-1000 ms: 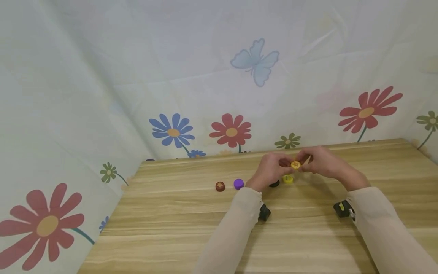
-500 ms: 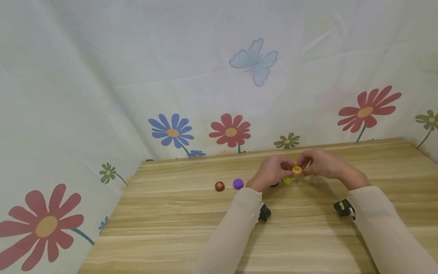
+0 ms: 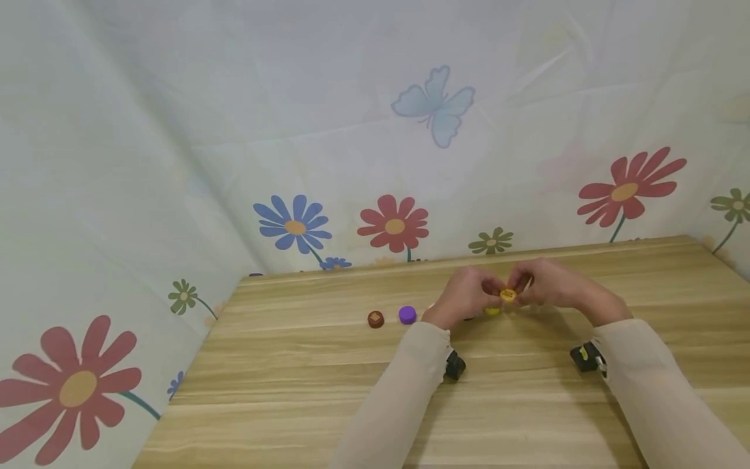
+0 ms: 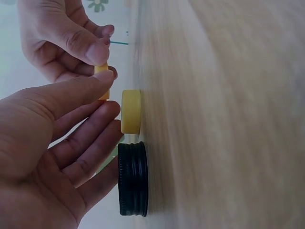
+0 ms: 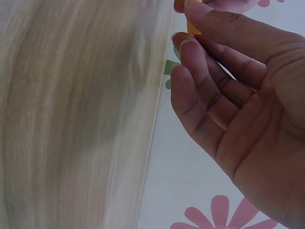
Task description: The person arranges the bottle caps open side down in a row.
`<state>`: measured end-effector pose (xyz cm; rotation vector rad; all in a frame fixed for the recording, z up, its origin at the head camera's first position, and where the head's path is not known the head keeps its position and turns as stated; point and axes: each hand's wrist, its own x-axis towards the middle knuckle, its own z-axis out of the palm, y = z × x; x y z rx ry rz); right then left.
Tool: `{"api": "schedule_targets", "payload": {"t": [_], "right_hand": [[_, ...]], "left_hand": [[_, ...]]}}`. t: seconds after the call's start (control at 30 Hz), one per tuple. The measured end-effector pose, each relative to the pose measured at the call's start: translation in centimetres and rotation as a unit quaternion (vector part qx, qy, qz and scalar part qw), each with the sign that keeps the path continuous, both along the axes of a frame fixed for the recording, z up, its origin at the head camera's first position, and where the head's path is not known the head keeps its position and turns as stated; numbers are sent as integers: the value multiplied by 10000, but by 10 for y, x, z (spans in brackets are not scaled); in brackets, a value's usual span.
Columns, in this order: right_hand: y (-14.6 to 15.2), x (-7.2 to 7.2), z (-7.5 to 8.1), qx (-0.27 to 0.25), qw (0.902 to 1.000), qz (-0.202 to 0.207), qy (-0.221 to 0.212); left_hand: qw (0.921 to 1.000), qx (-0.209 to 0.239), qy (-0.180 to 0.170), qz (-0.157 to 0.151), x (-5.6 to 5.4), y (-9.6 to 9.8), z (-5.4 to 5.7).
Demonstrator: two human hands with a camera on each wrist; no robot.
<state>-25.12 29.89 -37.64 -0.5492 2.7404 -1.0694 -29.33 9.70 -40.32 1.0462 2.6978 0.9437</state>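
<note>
Both hands pinch one small orange-yellow bottle cap point(image 3: 508, 295) between them, with dark print on its top. My left hand point(image 3: 465, 291) grips its left side by thumb and fingertips; my right hand point(image 3: 545, 283) grips the right side the same way. In the left wrist view the cap is held off the wooden table point(image 4: 214, 119). Below it a yellow cap point(image 4: 131, 111) rests on the table, beside a black threaded cap point(image 4: 133, 179) near the left hand's lower fingers. The head view shows these two mostly hidden behind the left hand.
A purple cap point(image 3: 407, 315) and a dark red-brown cap point(image 3: 375, 319) lie on the table to the left of the left hand. A flower-printed white curtain point(image 3: 328, 130) hangs behind the table's far edge. Dark wrist cameras sit under both sleeves.
Both hands have come down slightly with the orange-yellow cap, nearer the table and the yellow cap. Both still pinch it. The other caps stay where they were.
</note>
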Motion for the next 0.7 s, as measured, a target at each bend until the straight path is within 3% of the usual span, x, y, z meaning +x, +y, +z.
{"api": "schedule_targets", "payload": {"t": [0.7], "right_hand": [[2,-3,-12,-150,9999,73,-44]], "left_hand": [[9957,-528,678,-352,-2,5,-4]]}}
